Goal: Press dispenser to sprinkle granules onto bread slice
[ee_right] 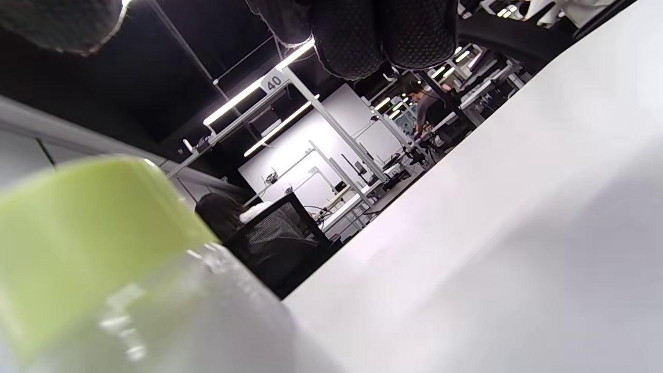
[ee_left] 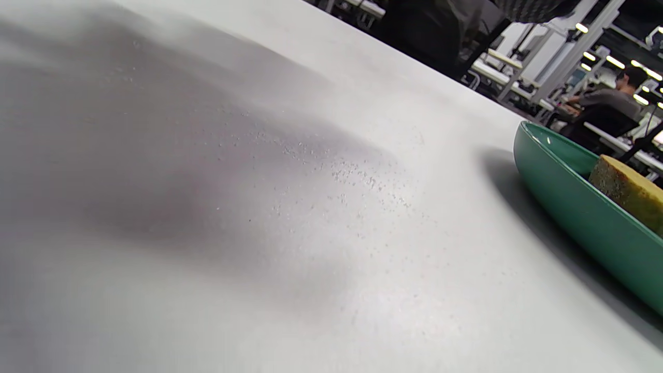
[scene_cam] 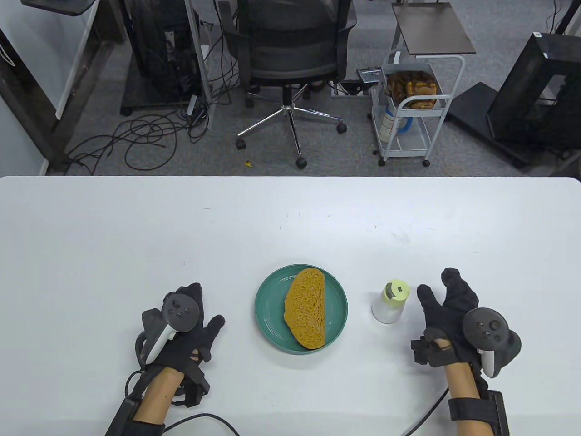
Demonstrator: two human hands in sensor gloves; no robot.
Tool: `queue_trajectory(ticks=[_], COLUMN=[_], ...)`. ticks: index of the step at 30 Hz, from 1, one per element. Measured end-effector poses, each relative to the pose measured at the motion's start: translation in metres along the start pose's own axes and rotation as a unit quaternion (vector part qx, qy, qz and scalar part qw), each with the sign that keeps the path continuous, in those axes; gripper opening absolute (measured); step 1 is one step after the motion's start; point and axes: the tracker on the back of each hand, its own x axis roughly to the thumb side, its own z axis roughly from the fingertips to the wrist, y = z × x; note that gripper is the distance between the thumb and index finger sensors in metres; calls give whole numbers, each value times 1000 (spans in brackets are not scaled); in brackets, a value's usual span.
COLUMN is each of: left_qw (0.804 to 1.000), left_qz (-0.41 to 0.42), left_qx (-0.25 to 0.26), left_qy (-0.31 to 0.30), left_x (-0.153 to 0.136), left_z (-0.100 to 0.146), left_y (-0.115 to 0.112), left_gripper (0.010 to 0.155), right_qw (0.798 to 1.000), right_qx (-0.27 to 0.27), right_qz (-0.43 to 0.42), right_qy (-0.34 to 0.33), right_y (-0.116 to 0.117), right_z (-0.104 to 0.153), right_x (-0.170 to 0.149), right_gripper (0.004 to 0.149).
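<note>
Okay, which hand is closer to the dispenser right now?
Right. The right hand is open just beside the dispenser, not touching; the left hand rests beyond the green plate.

A white table fills most of the left wrist view, tilted, with a soft grey shadow across its left half. Fine granules lie scattered on the bare surface near the middle. At the right edge sits a green plate, and a piece of yellow-brown bread slice shows above its rim
</note>
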Motion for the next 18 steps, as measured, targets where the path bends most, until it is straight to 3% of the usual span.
queue_trajectory(ticks=[5,18], left_qw=[1000,1000], left_qz=[-15,-19], left_qx=[-4,0], left_qy=[-5,5], left_x=[5,4], left_z=[1,1], left_y=[-4,-6], left_gripper=[91,91], right_qw=[999,998], right_qx=[48,54], right_qz=[12,7], right_qy=[16,15], right_y=[3,3], right_z=[-4,-6], right_x=[-10,-15], right_gripper=[79,78])
